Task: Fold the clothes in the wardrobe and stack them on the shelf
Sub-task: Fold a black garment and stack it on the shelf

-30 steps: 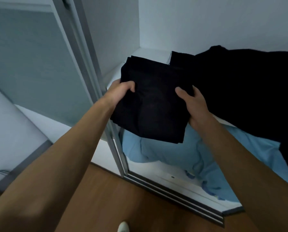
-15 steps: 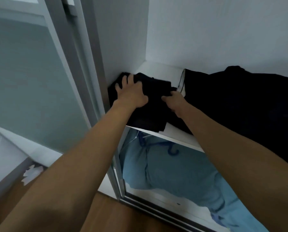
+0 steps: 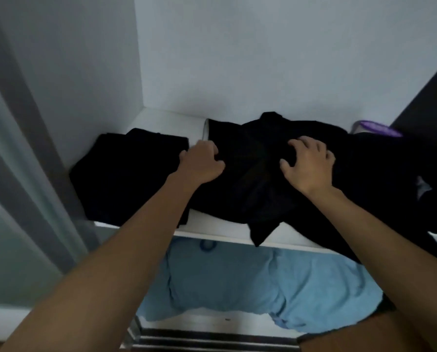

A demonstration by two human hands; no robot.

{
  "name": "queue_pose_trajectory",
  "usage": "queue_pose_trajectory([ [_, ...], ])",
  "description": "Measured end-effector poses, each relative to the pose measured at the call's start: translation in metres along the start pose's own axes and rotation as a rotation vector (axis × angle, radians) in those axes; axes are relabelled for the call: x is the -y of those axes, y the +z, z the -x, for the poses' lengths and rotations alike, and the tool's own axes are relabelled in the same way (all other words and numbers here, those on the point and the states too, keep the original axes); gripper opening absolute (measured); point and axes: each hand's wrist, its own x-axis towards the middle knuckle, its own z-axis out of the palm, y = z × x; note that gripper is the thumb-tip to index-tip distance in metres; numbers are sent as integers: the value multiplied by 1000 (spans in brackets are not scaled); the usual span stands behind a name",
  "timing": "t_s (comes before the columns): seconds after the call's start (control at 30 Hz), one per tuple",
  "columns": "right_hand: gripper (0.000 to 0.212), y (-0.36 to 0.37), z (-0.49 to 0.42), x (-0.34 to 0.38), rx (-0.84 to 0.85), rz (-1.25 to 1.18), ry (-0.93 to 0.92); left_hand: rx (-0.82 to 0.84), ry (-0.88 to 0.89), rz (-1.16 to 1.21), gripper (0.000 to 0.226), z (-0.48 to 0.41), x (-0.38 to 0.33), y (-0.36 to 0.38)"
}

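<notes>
A folded black garment (image 3: 126, 174) lies at the left end of the white wardrobe shelf (image 3: 222, 228), against the side wall. To its right a loose, crumpled black garment (image 3: 258, 179) spreads over the shelf, one corner hanging past the front edge. My left hand (image 3: 202, 161) rests on that loose garment's left edge with fingers curled into the cloth. My right hand (image 3: 308, 163) lies on top of it farther right, fingers spread and bent, clawing at the fabric.
Light blue clothes (image 3: 250, 288) lie heaped on the wardrobe floor below the shelf. A purple item (image 3: 374, 128) sits at the shelf's back right, next to a dark panel (image 3: 428, 102). The sliding door frame (image 3: 34, 148) stands at the left.
Both hands let go of the folded black garment, which now lies on the shelf's left end. They moved right onto the loose black garment. The view shifted right and upward.
</notes>
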Motion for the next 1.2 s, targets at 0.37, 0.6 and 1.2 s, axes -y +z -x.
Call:
queue_pose_trajectory([
  [0.37,34,-10,-3,-130,317,-1016,700,204,-149,348,17,-8,-92,77],
  [0.6,11,-10,-13,-126,395,-1208,601,220,-175,492,16,29,-159,100],
  [1.2,13,-27,1,-150,397,-1213,215,204,-325,407,19,65,-177,108],
])
